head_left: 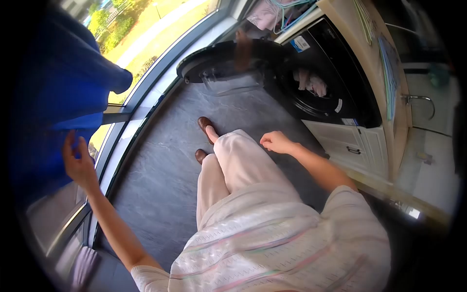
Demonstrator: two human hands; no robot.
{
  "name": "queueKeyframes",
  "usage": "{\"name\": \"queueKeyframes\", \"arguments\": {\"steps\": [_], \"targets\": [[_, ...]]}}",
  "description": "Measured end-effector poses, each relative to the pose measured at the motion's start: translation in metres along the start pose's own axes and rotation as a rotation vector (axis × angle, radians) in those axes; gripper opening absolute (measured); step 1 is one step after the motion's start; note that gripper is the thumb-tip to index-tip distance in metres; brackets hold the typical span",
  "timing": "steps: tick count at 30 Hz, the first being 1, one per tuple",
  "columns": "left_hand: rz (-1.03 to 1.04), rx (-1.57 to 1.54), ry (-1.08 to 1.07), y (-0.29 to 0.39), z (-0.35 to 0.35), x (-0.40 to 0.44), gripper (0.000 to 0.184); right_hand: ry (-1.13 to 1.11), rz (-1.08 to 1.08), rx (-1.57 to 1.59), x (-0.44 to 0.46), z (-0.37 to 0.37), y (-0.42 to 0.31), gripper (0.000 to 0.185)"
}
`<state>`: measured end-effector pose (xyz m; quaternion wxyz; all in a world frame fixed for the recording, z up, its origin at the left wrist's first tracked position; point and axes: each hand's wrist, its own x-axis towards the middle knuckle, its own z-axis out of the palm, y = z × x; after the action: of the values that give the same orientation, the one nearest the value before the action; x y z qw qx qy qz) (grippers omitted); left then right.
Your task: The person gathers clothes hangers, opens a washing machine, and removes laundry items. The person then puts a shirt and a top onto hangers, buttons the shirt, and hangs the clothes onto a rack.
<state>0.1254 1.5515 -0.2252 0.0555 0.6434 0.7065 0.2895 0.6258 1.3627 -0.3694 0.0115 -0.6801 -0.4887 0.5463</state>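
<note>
My left hand (79,160) is raised at the left with its fingers apart, near the lower part of a hanging blue garment (58,82). The fingertips overlap the cloth in the view; whether they touch it I cannot tell. Nothing shows in that hand. My right hand (276,142) is held out beside my thigh, its fingers curled in and no object visible in them. Beyond it stands a black front-loading washing machine (335,58). Its round door (219,61) hangs open to the left, and pale pinkish laundry (311,83) lies in the drum.
A white cabinet (335,146) adjoins the machine's near side. Hangers (292,12) and pink cloth (262,14) lie on top of the machine. To the right is a sink faucet (423,100). A window frame (160,73) runs along the left of the grey floor (155,160).
</note>
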Motion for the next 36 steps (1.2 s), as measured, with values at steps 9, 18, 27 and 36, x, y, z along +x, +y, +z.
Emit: {"name": "queueKeyframes", "arguments": {"steps": [9, 18, 27, 36], "targets": [[-0.057, -0.203, -0.778, 0.050, 0.156, -0.278, 0.017, 0.214, 0.290, 0.017, -0.025, -0.074, 0.157, 0.018], [-0.223, -0.375, -0.914, 0.188, 0.294, -0.403, 0.014, 0.494, 0.279, -0.159, 0.083, -0.195, 0.288, 0.019], [-0.392, -0.478, -1.182, 0.219, 0.362, -0.511, 0.015, 0.746, 0.239, -0.097, 0.192, -0.248, 0.346, 0.024], [-0.487, -0.514, -1.165, 0.202, 0.403, -0.557, 0.013, 0.893, 0.499, -0.706, 0.187, -0.276, 0.380, 0.050]]}}
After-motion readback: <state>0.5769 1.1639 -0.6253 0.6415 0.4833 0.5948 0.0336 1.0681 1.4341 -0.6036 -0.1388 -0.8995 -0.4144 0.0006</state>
